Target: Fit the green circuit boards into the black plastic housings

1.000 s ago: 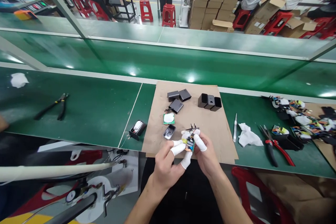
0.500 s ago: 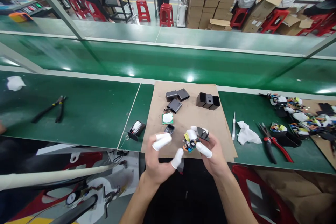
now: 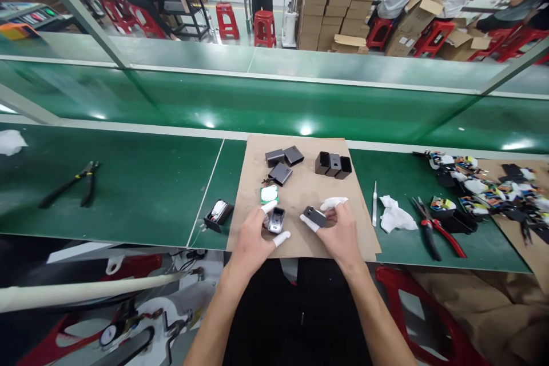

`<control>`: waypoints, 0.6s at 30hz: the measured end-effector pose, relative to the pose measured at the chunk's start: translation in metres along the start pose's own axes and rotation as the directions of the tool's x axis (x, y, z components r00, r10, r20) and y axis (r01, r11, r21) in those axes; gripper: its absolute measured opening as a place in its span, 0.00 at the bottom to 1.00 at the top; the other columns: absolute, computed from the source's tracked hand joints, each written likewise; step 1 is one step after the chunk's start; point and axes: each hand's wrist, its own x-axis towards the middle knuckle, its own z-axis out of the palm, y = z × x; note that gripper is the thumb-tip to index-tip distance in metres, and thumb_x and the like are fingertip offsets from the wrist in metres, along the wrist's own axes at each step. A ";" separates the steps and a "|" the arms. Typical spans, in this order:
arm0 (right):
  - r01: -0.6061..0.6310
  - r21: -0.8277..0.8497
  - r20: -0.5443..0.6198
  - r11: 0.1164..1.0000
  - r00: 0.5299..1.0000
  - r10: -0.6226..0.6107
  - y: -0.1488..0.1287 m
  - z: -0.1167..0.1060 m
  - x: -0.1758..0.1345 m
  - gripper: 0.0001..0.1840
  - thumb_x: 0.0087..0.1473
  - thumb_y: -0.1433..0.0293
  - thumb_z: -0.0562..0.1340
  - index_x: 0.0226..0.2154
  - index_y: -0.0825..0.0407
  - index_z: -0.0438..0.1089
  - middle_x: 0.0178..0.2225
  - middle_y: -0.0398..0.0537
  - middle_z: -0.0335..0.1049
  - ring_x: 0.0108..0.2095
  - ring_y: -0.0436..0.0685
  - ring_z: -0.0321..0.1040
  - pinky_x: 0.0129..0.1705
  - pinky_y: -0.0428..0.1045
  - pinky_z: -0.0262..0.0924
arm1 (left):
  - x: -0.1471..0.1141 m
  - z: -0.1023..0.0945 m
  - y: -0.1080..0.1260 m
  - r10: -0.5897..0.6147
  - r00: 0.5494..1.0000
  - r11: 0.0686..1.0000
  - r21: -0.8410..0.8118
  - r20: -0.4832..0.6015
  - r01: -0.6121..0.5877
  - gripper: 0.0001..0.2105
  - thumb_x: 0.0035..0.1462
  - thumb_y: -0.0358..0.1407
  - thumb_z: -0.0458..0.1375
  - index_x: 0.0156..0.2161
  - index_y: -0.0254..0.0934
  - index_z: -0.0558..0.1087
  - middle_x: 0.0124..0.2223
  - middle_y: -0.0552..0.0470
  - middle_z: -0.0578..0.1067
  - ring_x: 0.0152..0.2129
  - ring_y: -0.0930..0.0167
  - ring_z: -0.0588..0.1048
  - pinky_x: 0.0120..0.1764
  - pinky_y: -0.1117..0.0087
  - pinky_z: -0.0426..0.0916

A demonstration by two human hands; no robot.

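My left hand, with white covers on its fingertips, has thumb and forefinger around a small open grey housing at the front of a brown cardboard sheet. In my right hand, also with white finger covers, a dark plug cover is gripped with its flat face turned up. Whatever sits beneath that cover is hidden. Just beyond my left fingers lies a green circuit board with a white pad. Left of the sheet rests a black housing with white material inside.
Farther back on the sheet are grey cases and upright open shells. To the right lie a white-handled tool, crumpled tissue, red-handled pliers and heaped circuit assemblies. Black-handled pliers lie left.
My left hand has come forward from above the sheet's edge to the grey housing, which has shifted slightly towards me. My right hand has turned the plug cover, hiding the circuit parts.
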 end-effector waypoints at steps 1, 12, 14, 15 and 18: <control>0.029 0.019 0.073 0.999 0.997 -0.030 -0.001 -0.004 0.001 0.24 0.52 0.53 0.79 0.44 0.47 0.76 0.47 0.51 0.72 0.41 0.61 0.75 0.44 0.59 0.75 | 0.001 -0.003 0.000 0.019 0.999 1.000 -0.008 0.046 -0.018 0.31 0.60 0.41 0.73 0.66 0.45 0.71 0.54 0.48 0.79 0.49 0.61 0.79 0.53 0.59 0.75; -0.305 0.434 0.277 0.848 0.941 0.196 -0.006 0.014 0.003 0.23 0.53 0.54 0.79 0.44 0.51 0.81 0.37 0.49 0.79 0.31 0.56 0.73 0.33 0.52 0.74 | -0.004 0.003 0.018 0.056 0.995 0.988 -0.149 0.084 -0.043 0.26 0.52 0.46 0.78 0.50 0.41 0.74 0.48 0.49 0.74 0.44 0.62 0.76 0.48 0.60 0.75; -0.353 0.491 0.299 0.796 0.927 0.227 -0.011 0.017 -0.002 0.24 0.57 0.52 0.76 0.45 0.53 0.79 0.33 0.47 0.77 0.22 0.49 0.63 0.21 0.47 0.63 | -0.010 0.012 0.022 0.061 0.995 0.958 -0.283 0.080 -0.036 0.28 0.49 0.44 0.80 0.51 0.42 0.73 0.48 0.50 0.73 0.44 0.62 0.77 0.49 0.60 0.76; -0.368 0.520 0.313 0.771 0.922 0.229 -0.015 0.015 -0.004 0.24 0.58 0.52 0.75 0.47 0.52 0.79 0.34 0.47 0.77 0.21 0.48 0.60 0.19 0.45 0.59 | -0.013 0.016 0.025 0.062 0.996 0.930 -0.365 0.069 -0.033 0.29 0.48 0.44 0.80 0.51 0.43 0.73 0.48 0.50 0.73 0.45 0.63 0.78 0.50 0.61 0.76; -0.415 0.616 0.407 0.669 0.895 0.181 -0.026 0.002 -0.008 0.29 0.52 0.55 0.79 0.53 0.47 0.78 0.47 0.51 0.79 0.30 0.52 0.71 0.25 0.47 0.69 | -0.018 0.021 0.032 0.028 1.000 0.830 -0.557 -0.004 -0.025 0.31 0.44 0.43 0.82 0.49 0.43 0.72 0.48 0.51 0.71 0.46 0.64 0.79 0.52 0.61 0.78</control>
